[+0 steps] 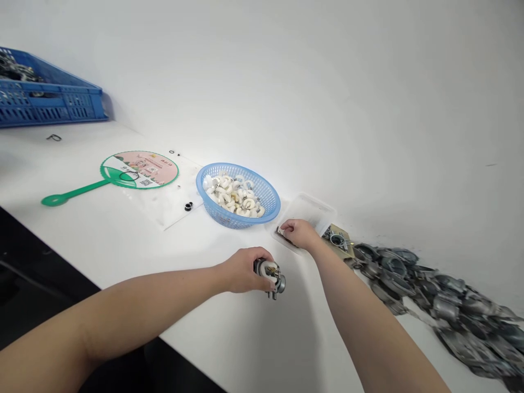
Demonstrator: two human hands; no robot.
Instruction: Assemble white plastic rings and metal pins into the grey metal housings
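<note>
My left hand [249,270] grips a small metal carburetor [280,282] above the white table. A white float and some brass parts show in the carburetor's open side. My right hand [299,233] reaches into a clear plastic tub [313,204], fingers pinched together near its front left corner. Whatever lies between those fingertips is too small to make out. Just left of the tub stands a light blue round basket [213,210] filled with white, ring-shaped plastic floats [233,194].
Grey metal castings [446,305] are heaped along the right. A cardboard box [346,248] with metal parts sits beside the tub. Leftward lie a green-handled fan [141,169], small black rings [188,206] and a blue crate [53,103]. A wall rises behind the table [196,240].
</note>
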